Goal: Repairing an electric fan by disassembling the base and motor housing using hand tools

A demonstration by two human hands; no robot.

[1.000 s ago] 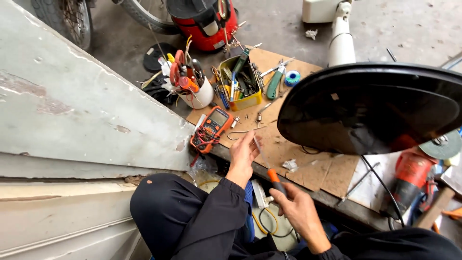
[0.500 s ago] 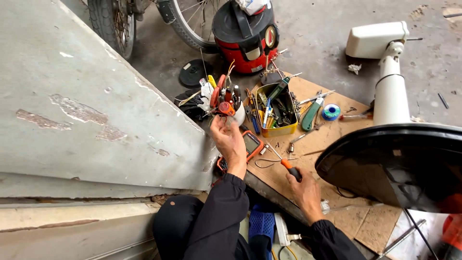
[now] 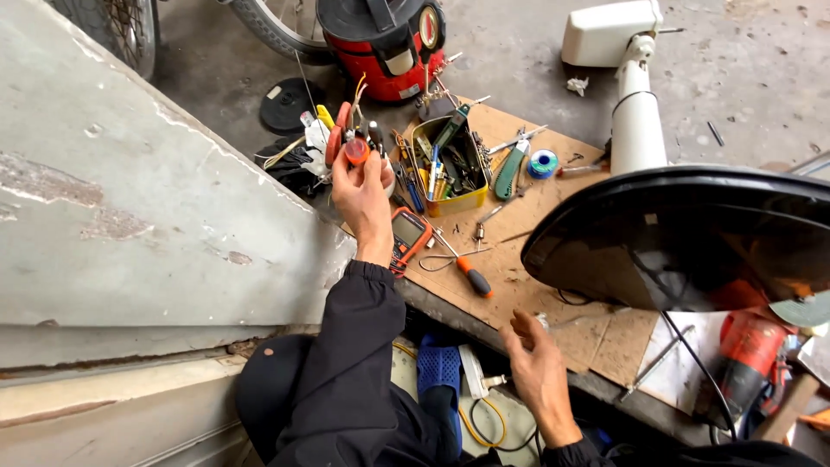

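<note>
- Left hand (image 3: 363, 195) covers part of the orange multimeter (image 3: 406, 238).
- Black dome (image 3: 692, 238) runs off the right edge, hiding the red power tool (image 3: 748, 350) partly.
- Bicycle wheel (image 3: 268, 26) cropped at top.

Black long sleeves on both arms (loose, creased at the cuffs), dark trousers, bare hands.

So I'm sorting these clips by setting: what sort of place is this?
Probably an informal repair workshop on a concrete floor. A cardboard sheet carries a yellow tool tin, a multimeter and a screwdriver; the left hand reaches into a cup of tools by a red vacuum cleaner.
</note>
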